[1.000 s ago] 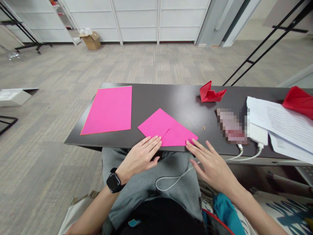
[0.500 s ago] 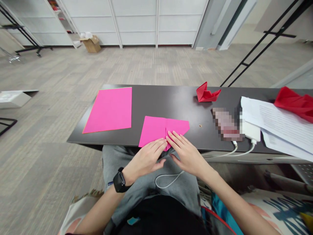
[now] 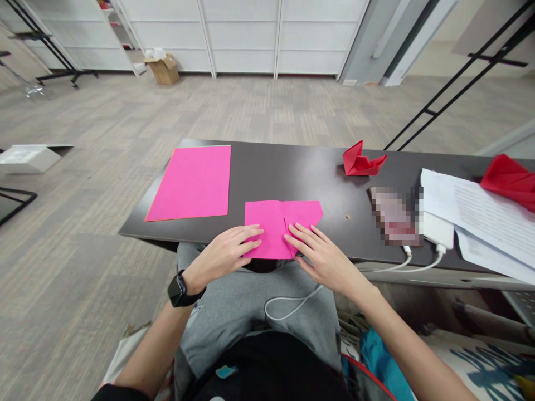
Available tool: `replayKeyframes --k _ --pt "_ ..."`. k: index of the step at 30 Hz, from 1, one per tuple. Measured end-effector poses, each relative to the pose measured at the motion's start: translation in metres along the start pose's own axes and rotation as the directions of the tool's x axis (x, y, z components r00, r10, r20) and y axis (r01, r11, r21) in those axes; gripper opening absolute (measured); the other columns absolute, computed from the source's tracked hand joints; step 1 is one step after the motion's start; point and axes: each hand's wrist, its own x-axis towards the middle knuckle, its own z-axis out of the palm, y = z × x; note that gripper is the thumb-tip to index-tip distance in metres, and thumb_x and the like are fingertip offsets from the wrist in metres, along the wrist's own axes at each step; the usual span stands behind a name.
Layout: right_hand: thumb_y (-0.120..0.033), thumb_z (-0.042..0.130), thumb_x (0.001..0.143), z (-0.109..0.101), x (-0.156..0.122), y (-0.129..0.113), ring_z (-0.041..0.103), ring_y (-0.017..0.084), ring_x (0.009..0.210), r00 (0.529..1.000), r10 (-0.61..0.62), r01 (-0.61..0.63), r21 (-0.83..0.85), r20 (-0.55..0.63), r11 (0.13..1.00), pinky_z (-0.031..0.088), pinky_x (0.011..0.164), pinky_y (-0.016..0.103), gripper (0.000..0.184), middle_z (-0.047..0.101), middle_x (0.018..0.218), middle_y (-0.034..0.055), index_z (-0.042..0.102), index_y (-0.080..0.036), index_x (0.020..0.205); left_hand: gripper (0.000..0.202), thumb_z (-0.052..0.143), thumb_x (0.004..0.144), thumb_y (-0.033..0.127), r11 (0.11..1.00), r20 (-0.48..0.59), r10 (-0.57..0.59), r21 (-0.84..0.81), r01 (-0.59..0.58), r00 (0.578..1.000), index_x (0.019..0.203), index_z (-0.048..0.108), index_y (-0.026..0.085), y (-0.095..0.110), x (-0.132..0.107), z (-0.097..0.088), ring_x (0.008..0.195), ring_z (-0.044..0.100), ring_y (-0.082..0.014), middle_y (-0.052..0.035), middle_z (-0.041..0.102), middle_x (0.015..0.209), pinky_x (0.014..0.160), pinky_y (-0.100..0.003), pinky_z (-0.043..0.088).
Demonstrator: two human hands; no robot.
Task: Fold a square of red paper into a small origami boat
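Note:
A partly folded pink paper lies at the near edge of the dark table, its lower edge hanging slightly over. My left hand, with a black watch on the wrist, rests flat on the paper's lower left corner, fingers stretched out. Over the paper's lower right part lies my right hand, fingers spread and pressing near the centre crease. Neither hand grips anything.
A flat pink sheet lies to the left on the table. A red folded paper figure sits at the back right, another red paper on white printed sheets at far right. A white charger with cables is near the edge.
The pink paper was turned from a diamond to lie square with the table edge. My right hand moved left onto it, and my left hand slid to its lower left corner.

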Motion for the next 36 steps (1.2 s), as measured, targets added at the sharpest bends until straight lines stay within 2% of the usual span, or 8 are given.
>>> replayKeyframes --k 4,11,14,18,23,28,33,36 --pt "-0.020 0.053 0.096 -0.002 0.000 0.003 0.035 0.029 0.148 0.999 -0.031 0.031 -0.014 -0.013 0.999 0.035 0.118 0.055 0.048 0.042 0.157 0.0146 0.052 -0.017 0.144 0.037 0.065 0.088 0.014 1.000 0.000 0.022 -0.021 -0.022 1.000 0.125 0.062 0.018 -0.007 0.001 0.002 0.133 0.055 -0.0226 -0.0104 0.063 0.137 0.111 -0.043 0.048" --pt "-0.023 0.053 0.097 -0.007 0.004 -0.002 0.043 0.026 0.143 1.000 -0.020 0.020 0.000 0.001 1.000 0.039 0.115 0.051 0.056 0.049 0.153 0.0098 0.042 -0.022 0.151 0.037 0.063 0.085 0.013 0.997 -0.008 0.012 -0.078 -0.013 1.000 0.121 0.064 0.019 -0.012 0.010 0.003 0.127 0.060 -0.0214 -0.0094 0.066 0.132 0.109 -0.041 0.049" --pt "-0.024 0.054 0.096 -0.009 0.007 -0.003 0.048 0.028 0.138 1.000 -0.007 0.008 -0.011 0.011 1.000 0.043 0.111 0.052 0.053 0.050 0.152 0.0111 0.048 -0.023 0.148 0.034 0.060 0.085 0.011 0.992 -0.015 0.018 -0.121 -0.020 1.000 0.118 0.065 0.019 -0.011 0.015 0.000 0.126 0.061 -0.0209 -0.0091 0.068 0.130 0.108 -0.040 0.049" --pt "-0.025 0.053 0.097 -0.011 0.010 -0.001 0.043 0.030 0.143 1.000 -0.006 0.007 -0.010 0.026 1.000 0.046 0.105 0.050 0.046 0.043 0.157 0.0126 0.054 -0.022 0.143 0.035 0.058 0.084 0.011 0.985 -0.005 0.026 -0.170 -0.026 1.000 0.118 0.065 0.018 -0.012 0.021 -0.005 0.123 0.063 -0.0209 -0.0092 0.071 0.124 0.106 -0.039 0.050" --pt "-0.026 0.053 0.096 -0.016 0.011 -0.001 0.044 0.029 0.142 0.998 0.012 -0.012 -0.003 0.058 1.000 0.040 0.111 0.052 0.046 0.047 0.154 0.0108 0.055 -0.021 0.142 0.035 0.061 0.083 0.015 0.983 0.010 0.058 -0.177 -0.055 0.998 0.117 0.067 0.020 -0.012 0.026 -0.007 0.128 0.060 -0.0224 -0.0098 0.066 0.133 0.109 -0.041 0.047" --pt "-0.029 0.055 0.095 -0.021 0.012 0.000 0.040 0.026 0.145 0.995 0.013 -0.018 0.043 0.103 0.999 0.031 0.119 0.051 0.051 0.046 0.156 0.0076 0.050 -0.023 0.146 0.026 0.059 0.094 0.024 0.986 -0.025 0.043 -0.162 -0.047 0.999 0.119 0.066 0.019 -0.010 0.030 -0.007 0.117 0.067 -0.0213 -0.0092 0.072 0.124 0.104 -0.038 0.052" --pt "-0.031 0.056 0.096 -0.019 0.010 0.003 0.038 0.026 0.146 0.993 0.014 -0.024 0.080 0.115 0.996 0.031 0.118 0.053 0.054 0.043 0.157 0.0080 0.046 -0.024 0.149 0.027 0.061 0.097 0.035 0.976 -0.082 -0.087 -0.204 0.069 0.993 0.117 0.064 0.018 -0.011 0.035 0.001 0.100 0.072 -0.0198 -0.0068 0.076 0.108 0.092 -0.033 0.056" --pt "-0.031 0.058 0.095 -0.017 0.009 0.006 0.039 0.026 0.145 0.995 0.010 -0.022 0.124 0.098 0.992 0.031 0.118 0.052 0.059 0.044 0.157 0.0100 0.042 -0.023 0.151 0.036 0.063 0.095 0.039 0.955 -0.107 -0.212 -0.234 0.183 0.971 0.125 0.059 0.021 -0.008 0.039 0.005 0.101 0.072 -0.0206 -0.0070 0.074 0.115 0.091 -0.033 0.057"
